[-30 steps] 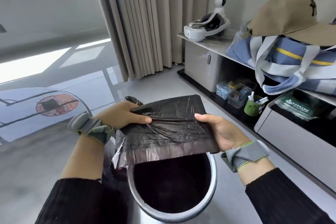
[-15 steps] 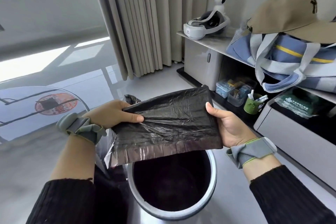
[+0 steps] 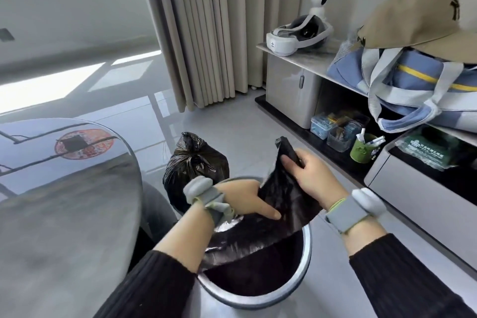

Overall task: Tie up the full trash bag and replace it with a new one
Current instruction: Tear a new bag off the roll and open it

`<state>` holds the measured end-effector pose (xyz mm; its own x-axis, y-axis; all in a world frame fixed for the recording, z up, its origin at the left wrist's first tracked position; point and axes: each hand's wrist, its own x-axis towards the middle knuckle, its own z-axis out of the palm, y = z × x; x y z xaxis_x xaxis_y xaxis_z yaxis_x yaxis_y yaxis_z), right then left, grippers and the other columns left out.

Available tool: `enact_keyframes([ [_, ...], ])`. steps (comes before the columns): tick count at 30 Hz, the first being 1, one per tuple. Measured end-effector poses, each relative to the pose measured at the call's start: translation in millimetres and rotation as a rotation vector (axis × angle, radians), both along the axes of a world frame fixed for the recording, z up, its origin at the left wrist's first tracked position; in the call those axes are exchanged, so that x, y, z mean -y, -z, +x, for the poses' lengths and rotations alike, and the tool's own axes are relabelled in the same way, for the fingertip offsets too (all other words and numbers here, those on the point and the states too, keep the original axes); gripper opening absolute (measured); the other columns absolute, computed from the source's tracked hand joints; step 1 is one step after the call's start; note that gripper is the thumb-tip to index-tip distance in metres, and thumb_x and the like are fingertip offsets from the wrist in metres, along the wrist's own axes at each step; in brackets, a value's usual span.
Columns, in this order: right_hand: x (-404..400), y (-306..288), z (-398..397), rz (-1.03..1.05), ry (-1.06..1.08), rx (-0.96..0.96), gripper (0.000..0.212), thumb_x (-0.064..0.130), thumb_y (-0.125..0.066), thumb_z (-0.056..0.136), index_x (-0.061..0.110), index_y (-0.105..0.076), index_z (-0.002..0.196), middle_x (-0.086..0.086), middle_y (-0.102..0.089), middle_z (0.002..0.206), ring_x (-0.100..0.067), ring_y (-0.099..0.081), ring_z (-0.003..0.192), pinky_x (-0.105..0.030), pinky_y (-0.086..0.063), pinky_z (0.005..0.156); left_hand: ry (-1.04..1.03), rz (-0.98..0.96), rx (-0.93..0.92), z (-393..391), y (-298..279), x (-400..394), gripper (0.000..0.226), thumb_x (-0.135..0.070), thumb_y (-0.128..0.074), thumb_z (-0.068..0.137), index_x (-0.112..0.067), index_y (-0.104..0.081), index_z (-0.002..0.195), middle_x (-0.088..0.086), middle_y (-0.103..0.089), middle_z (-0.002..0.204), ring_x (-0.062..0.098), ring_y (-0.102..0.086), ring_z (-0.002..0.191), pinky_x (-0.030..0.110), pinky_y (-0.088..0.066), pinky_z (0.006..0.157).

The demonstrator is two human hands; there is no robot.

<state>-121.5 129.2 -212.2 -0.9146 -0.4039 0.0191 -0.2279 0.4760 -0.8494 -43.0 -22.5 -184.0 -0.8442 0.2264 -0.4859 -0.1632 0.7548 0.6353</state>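
Two black trash bags (image 3: 284, 204) (image 3: 195, 162), one bin (image 3: 307, 237), two hands (image 3: 242, 201) (image 3: 313, 178), perhaps three clear boxes (image 3: 320, 125)

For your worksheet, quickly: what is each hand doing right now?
Left hand: fingers grip the new trash bag.
Right hand: fingers grip the same bag's upper edge.

Both hands have lowered the new bag (image 3: 281, 204) from flat to hanging over the bin (image 3: 304, 266)

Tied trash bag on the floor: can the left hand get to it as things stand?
Probably not right away. The left hand grips the new bag over the bin. The tied trash bag sits just beyond, nothing between.
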Motion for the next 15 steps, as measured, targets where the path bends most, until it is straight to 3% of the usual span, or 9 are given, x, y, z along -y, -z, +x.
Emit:
enact_keyframes([
  [2, 2, 9, 0, 0.146, 0.033, -0.107, 0.026, 0.043, -0.045, 0.093, 0.020, -0.055, 0.096, 0.000, -0.061, 0.084, -0.025, -0.058, 0.085, -0.028, -0.039, 0.063, -0.126, -0.039, -0.012, -3, 9, -18, 0.011, -0.025, -0.058, 0.082, -0.016, -0.063, 0.078, 0.001, -0.066, 0.076, 0.020, -0.060, 0.075, 0.027, -0.045, 0.067],
  [4, 3, 19, -2, 0.220, 0.109, -0.130, 0.033, 0.047, -0.040, 0.094, 0.016, -0.052, 0.098, -0.007, -0.064, 0.087, -0.032, -0.061, 0.089, -0.031, -0.038, 0.064, -0.302, 0.050, 0.010, -3, 11, -31, 0.018, -0.015, -0.046, 0.083, -0.009, -0.057, 0.069, 0.004, -0.058, 0.065, 0.017, -0.051, 0.057, 0.025, -0.039, 0.054],
  [7, 5, 30, -4, 0.292, 0.153, -0.135, 0.035, 0.052, -0.036, 0.093, 0.018, -0.044, 0.086, -0.006, -0.060, 0.076, -0.034, -0.061, 0.084, -0.032, -0.035, 0.061, -0.392, 0.259, 0.110, -2, 6, -43, 0.028, -0.002, -0.033, 0.081, -0.007, -0.047, 0.057, 0.006, -0.052, 0.049, 0.013, -0.041, 0.033, 0.016, -0.031, 0.038],
  [10, 15, 36, -4, 0.346, 0.127, -0.111, 0.038, 0.056, -0.034, 0.092, 0.019, -0.040, 0.084, 0.002, -0.048, 0.063, -0.031, -0.052, 0.071, -0.033, -0.033, 0.059, -0.428, 0.082, -0.038, 2, -2, -50, 0.022, -0.007, -0.037, 0.084, -0.006, -0.048, 0.065, 0.010, -0.053, 0.060, 0.026, -0.052, 0.054, 0.021, -0.036, 0.049],
  [12, 21, 38, -3, 0.352, 0.094, -0.083, 0.039, 0.056, -0.033, 0.093, 0.018, -0.036, 0.083, 0.002, -0.045, 0.061, -0.029, -0.046, 0.067, -0.034, -0.033, 0.059, -0.371, -0.042, -0.167, 7, -10, -57, 0.027, -0.011, -0.037, 0.091, 0.003, -0.059, 0.082, 0.023, -0.064, 0.086, 0.037, -0.061, 0.081, 0.026, -0.038, 0.061],
  [15, 26, 39, -5, 0.349, 0.095, -0.117, 0.039, 0.055, -0.032, 0.094, 0.018, -0.033, 0.081, 0.000, -0.045, 0.061, -0.030, -0.045, 0.066, -0.035, -0.033, 0.059, -0.279, -0.229, -0.184, 12, -17, -63, 0.032, -0.011, -0.034, 0.095, 0.006, -0.059, 0.106, 0.022, -0.063, 0.115, 0.035, -0.058, 0.108, 0.033, -0.043, 0.080],
])
